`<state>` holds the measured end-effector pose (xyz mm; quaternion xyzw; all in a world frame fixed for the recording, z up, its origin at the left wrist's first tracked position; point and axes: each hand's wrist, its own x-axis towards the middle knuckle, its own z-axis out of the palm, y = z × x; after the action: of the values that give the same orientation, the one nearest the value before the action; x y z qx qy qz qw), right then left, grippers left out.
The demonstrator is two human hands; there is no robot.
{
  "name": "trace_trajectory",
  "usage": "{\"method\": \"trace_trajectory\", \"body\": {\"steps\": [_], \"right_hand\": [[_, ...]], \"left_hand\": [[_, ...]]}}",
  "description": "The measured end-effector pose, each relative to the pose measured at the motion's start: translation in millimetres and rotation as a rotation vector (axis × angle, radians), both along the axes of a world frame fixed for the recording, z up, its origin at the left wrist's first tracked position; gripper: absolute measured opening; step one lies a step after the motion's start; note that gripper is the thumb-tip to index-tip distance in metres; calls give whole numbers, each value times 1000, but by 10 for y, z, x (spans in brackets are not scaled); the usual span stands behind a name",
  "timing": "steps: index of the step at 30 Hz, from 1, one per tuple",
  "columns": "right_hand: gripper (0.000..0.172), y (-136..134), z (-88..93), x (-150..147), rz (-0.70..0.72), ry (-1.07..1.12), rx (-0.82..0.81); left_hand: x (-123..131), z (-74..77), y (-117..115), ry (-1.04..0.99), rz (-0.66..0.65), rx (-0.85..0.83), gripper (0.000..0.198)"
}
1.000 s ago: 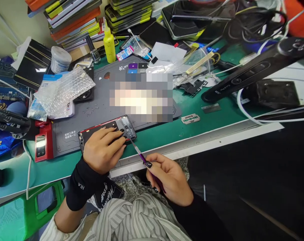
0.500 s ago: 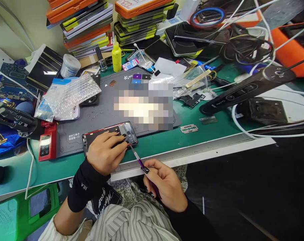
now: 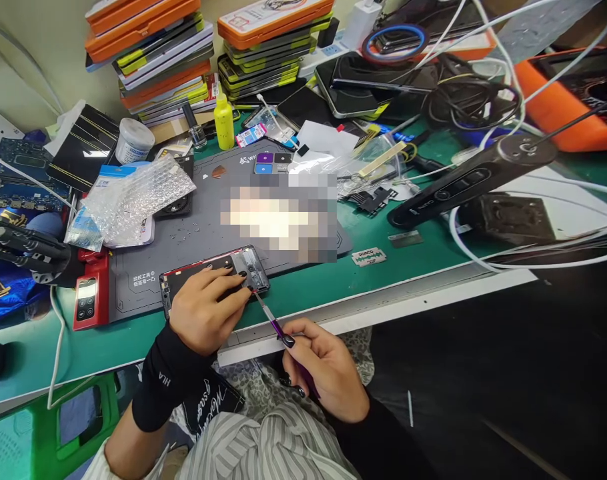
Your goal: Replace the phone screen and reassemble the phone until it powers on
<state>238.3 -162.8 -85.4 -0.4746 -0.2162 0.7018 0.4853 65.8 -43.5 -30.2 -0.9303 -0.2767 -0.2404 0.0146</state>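
An opened phone [image 3: 243,263] with a red frame lies on the grey repair mat [image 3: 183,240] near the bench's front edge. My left hand [image 3: 206,310] rests on top of it, fingers curled and pressing it down. My right hand [image 3: 323,373] is closed around a thin purple-handled tool [image 3: 271,320], held below the bench edge. The tool's tip touches the phone's near right corner by the camera end.
Bubble wrap [image 3: 138,190], a white jar [image 3: 133,140] and a yellow bottle [image 3: 224,123] stand behind the mat. Stacked cases [image 3: 158,53] line the back. A razor blade [image 3: 369,257] lies on the green bench surface [image 3: 393,267]. Cables and a black lamp arm [image 3: 468,180] crowd the right.
The view has shifted slightly; both hands keep their hold. The tool's tip stays at the phone's corner, and my right hand has edged a little closer to the bench.
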Motion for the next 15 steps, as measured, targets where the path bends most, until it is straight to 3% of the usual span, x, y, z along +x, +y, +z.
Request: {"method": "trace_trajectory", "body": {"steps": [15], "right_hand": [[28, 21, 63, -35, -41, -15, 14]], "left_hand": [[1, 24, 15, 10, -16, 9, 12]]}}
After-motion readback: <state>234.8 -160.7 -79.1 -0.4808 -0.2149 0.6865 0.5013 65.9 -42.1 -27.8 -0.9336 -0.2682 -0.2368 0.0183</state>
